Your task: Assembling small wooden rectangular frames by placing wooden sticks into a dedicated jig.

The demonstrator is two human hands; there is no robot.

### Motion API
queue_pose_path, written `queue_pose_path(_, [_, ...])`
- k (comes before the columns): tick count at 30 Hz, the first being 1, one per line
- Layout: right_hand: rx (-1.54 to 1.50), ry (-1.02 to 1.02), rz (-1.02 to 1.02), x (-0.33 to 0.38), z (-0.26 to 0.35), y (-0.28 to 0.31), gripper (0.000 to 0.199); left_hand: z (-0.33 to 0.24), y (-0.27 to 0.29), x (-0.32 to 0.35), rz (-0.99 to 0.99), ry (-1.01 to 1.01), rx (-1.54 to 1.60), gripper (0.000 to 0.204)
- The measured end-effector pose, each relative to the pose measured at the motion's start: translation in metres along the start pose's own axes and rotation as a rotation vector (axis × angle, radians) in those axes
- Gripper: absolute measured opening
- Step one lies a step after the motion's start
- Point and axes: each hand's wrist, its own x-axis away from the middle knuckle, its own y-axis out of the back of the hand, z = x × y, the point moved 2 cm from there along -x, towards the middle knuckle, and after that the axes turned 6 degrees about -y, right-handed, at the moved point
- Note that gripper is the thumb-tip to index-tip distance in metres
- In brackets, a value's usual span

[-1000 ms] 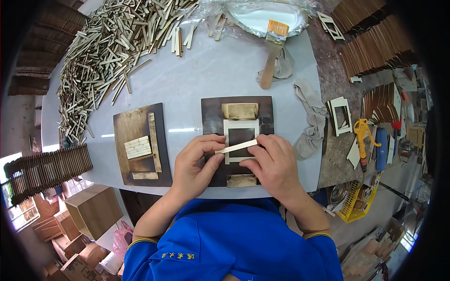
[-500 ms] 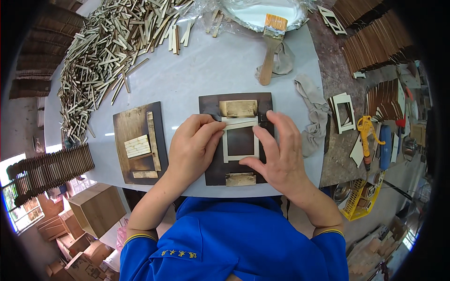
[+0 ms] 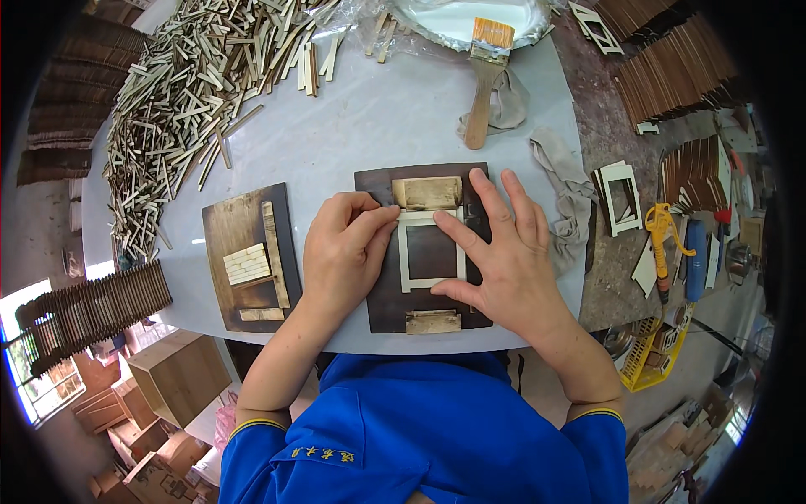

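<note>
A small pale wooden frame point(image 3: 405, 265) lies on a dark board point(image 3: 382, 311) in front of me, between two scorched wooden blocks fixed at its far and near ends. Along the frame's far side rests a thin pale wooden strip point(image 3: 418, 217). My left hand point(image 3: 346, 252) pinches the strip's left end, its fingertips beside the frame's far left corner. With fingers spread, my right hand point(image 3: 510, 260) touches the strip's right part with the index finger, while the thumb reaches the frame's near right corner.
Left of the board sits a second board point(image 3: 220, 286) holding a small stack of strips. A heap of loose strips point(image 3: 168, 126) covers the far left. Farther off are a brush point(image 3: 480, 105), a bowl of white glue-like paste point(image 3: 437, 18) and a grey cloth point(image 3: 564, 193).
The strip was slanted across the frame's far end and now lies straight along it. My right index finger has shifted left onto the strip, and the other fingers have spread.
</note>
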Motion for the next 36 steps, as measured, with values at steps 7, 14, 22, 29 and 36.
queue_pose_path(7, [0.015, -0.049, -0.01, 0.001, -0.003, -0.003, 0.078, -0.001, 0.004, 0.004, 0.032, 0.118, 0.076, 0.022])
queue_pose_path(14, [-0.009, -0.098, -0.045, 0.002, -0.004, -0.004, 0.077, -0.015, 0.023, 0.017, 0.035, 0.481, 0.536, 0.027])
queue_pose_path(22, [0.009, -0.109, -0.077, 0.005, -0.004, -0.005, 0.077, -0.02, 0.022, 0.023, 0.006, 0.588, 0.804, 0.032])
queue_pose_path(29, [0.053, -0.132, -0.077, 0.007, -0.003, -0.004, 0.079, -0.022, 0.014, 0.026, 0.003, 0.529, 0.838, 0.035])
queue_pose_path(36, [0.022, -0.132, -0.089, 0.01, -0.004, -0.008, 0.079, -0.03, 0.008, 0.02, 0.184, 0.203, 0.28, 0.046])
